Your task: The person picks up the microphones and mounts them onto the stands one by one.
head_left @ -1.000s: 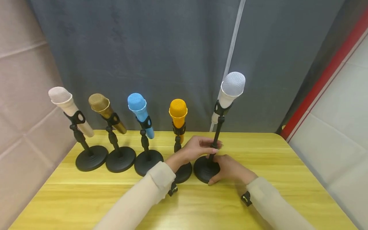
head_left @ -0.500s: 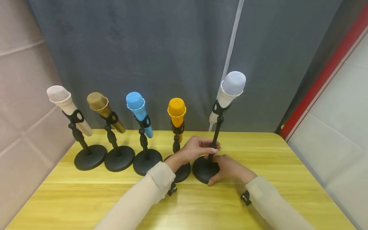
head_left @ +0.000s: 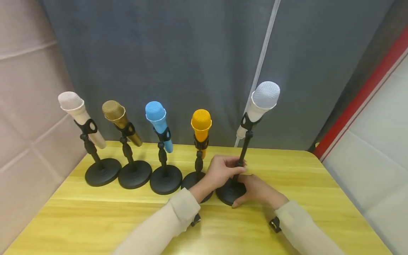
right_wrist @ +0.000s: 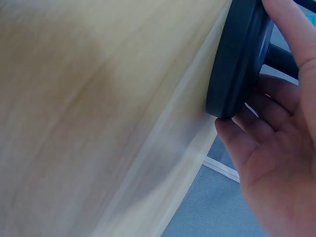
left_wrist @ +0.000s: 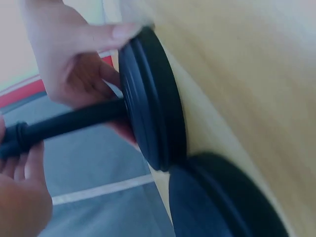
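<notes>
A white microphone sits tilted in the clip of a black desk stand, the rightmost of a row. My left hand holds that stand's pole between thumb and fingers, low down. Beside it, my right hand grips the right side of the round base, which rests on the table. In the left wrist view the base touches or nearly touches a neighbouring base. The right wrist view has thumb and fingers spread about the base's edge. My left forearm partly covers the orange microphone's stand base.
Leftward along the wooden table stand an orange microphone, a blue one, a bronze one and a cream one, each on a black stand. A grey curtain hangs behind; pale walls flank the table.
The head view has shifted slightly, moving the whole scene a little in the frame. Both hands keep their hold on the stand, which shows no clear movement on the table.
</notes>
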A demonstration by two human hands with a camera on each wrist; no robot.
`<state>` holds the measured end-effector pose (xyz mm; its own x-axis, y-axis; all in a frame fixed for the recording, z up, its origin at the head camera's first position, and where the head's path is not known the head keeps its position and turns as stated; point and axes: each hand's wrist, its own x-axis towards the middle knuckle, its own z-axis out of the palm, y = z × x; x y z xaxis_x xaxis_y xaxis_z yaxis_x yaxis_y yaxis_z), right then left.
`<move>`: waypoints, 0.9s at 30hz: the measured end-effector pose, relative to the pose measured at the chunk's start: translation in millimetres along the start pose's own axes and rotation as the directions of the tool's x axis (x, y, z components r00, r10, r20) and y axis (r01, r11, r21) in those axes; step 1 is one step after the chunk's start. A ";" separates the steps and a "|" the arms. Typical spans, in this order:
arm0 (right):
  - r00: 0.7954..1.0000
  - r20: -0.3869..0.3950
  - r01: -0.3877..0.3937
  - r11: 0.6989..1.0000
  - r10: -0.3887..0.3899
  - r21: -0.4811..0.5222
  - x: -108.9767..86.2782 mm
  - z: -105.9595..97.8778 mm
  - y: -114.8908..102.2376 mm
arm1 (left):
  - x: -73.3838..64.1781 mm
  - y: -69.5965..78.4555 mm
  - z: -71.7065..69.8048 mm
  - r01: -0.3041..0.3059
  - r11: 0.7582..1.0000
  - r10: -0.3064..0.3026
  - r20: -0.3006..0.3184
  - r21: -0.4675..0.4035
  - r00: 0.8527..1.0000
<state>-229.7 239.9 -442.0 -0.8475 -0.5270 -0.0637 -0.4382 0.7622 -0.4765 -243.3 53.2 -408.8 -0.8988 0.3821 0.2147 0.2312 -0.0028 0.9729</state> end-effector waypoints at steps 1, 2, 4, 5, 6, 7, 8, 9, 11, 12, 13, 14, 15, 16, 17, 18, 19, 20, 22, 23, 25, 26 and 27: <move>1.000 -0.002 0.000 1.000 0.000 0.002 -0.3 0.7 0.1 | -1.6 0.4 2.4 -0.007 1.000 0.007 -0.029 -0.005 1.000; 1.000 -0.007 0.010 1.000 -0.010 -0.006 -0.5 1.1 0.1 | -3.4 0.9 4.7 -0.016 1.000 0.016 -0.058 -0.004 0.998; 1.000 -0.013 0.026 1.000 -0.026 -0.017 -0.4 1.9 0.0 | -6.5 1.6 9.2 -0.033 0.999 0.034 -0.110 0.006 0.993; 0.999 -0.016 0.034 0.999 -0.035 -0.023 -0.1 2.2 0.2 | -8.0 2.0 11.4 -0.038 0.999 0.040 -0.135 0.011 0.990; 0.999 -0.018 0.042 0.999 -0.042 -0.029 0.0 2.4 0.2 | -9.4 2.0 13.8 -0.041 0.999 0.043 -0.159 0.016 0.986; 0.999 -0.022 0.047 0.998 -0.048 -0.036 0.1 2.5 0.5 | -10.7 1.9 16.3 -0.040 0.999 0.044 -0.185 0.023 0.982; 0.998 -0.024 0.053 0.998 -0.054 -0.042 0.2 2.5 0.8 | -11.9 2.0 18.9 -0.037 0.999 0.041 -0.209 0.020 0.977; 0.998 -0.027 0.054 0.998 -0.055 -0.044 0.0 2.5 1.2 | -12.9 2.3 21.6 -0.031 0.999 0.032 -0.233 0.009 0.972; 0.998 -0.031 0.062 0.997 -0.063 -0.050 -0.4 2.5 2.5 | -14.3 2.5 26.9 -0.020 1.000 0.015 -0.285 -0.014 0.958; 0.997 -0.034 0.064 0.997 -0.066 -0.049 -0.8 2.5 3.1 | -14.7 2.5 29.3 -0.016 0.999 0.006 -0.311 -0.028 0.950; 0.997 -0.036 0.066 0.997 -0.068 -0.051 -1.7 2.3 3.6 | -15.0 2.6 32.2 -0.014 0.999 0.000 -0.337 -0.038 0.942; 0.997 -0.039 0.066 0.997 -0.068 -0.049 -2.5 2.4 4.2 | -15.4 3.2 34.7 -0.012 0.999 -0.005 -0.361 -0.045 0.933; 0.997 -0.042 0.069 0.996 -0.071 -0.048 -3.2 2.4 4.6 | -15.6 3.7 37.2 -0.012 0.999 -0.008 -0.383 -0.050 0.924; 0.996 -0.044 0.072 0.996 -0.074 -0.047 -3.9 2.5 4.9 | -15.7 4.1 39.6 -0.014 0.999 -0.008 -0.405 -0.051 0.914; 0.996 -0.049 0.076 0.996 -0.078 -0.047 -4.7 2.5 5.2 | -16.1 4.9 41.8 -0.011 0.999 -0.009 -0.423 -0.045 0.906; 0.996 -0.054 0.076 0.996 -0.078 -0.045 -5.3 2.6 5.4 | -16.5 5.5 44.2 -0.009 0.999 -0.008 -0.440 -0.036 0.898; 0.995 -0.060 0.079 0.996 -0.081 -0.045 -5.8 2.8 5.6 | -17.1 6.4 46.5 -0.012 1.000 0.002 -0.458 -0.021 0.889; 0.994 -0.070 0.081 0.996 -0.084 -0.043 -6.1 3.1 5.9 | -17.6 7.4 48.8 -0.008 1.000 0.002 -0.475 -0.010 0.880; 0.992 -0.084 0.089 0.995 -0.092 -0.041 -6.7 3.3 6.3 | -18.4 8.3 53.3 0.003 1.000 0.003 -0.510 0.011 0.860; 0.991 -0.089 0.094 0.995 -0.097 -0.040 -6.6 3.4 6.8 | -18.6 8.6 55.2 0.008 1.000 0.006 -0.529 0.024 0.849; 0.990 -0.096 0.104 0.994 -0.107 -0.035 -6.0 3.6 7.4 | -18.6 9.0 58.0 0.008 0.999 0.015 -0.564 0.037 0.826; 0.989 -0.097 0.110 0.993 -0.112 -0.034 -5.6 3.6 7.8 | -18.4 8.9 58.9 0.013 0.999 0.013 -0.575 0.041 0.818; 0.988 -0.097 0.114 0.993 -0.117 -0.037 -5.2 3.7 8.5 | -18.4 8.8 59.5 0.011 0.999 0.019 -0.586 0.049 0.810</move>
<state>-227.8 247.7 -449.0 -0.8154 -0.5737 0.0774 -0.5426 0.7108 -0.4476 -202.6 101.1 -409.3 -0.9419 -0.2316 0.2432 0.2389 0.0468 0.9699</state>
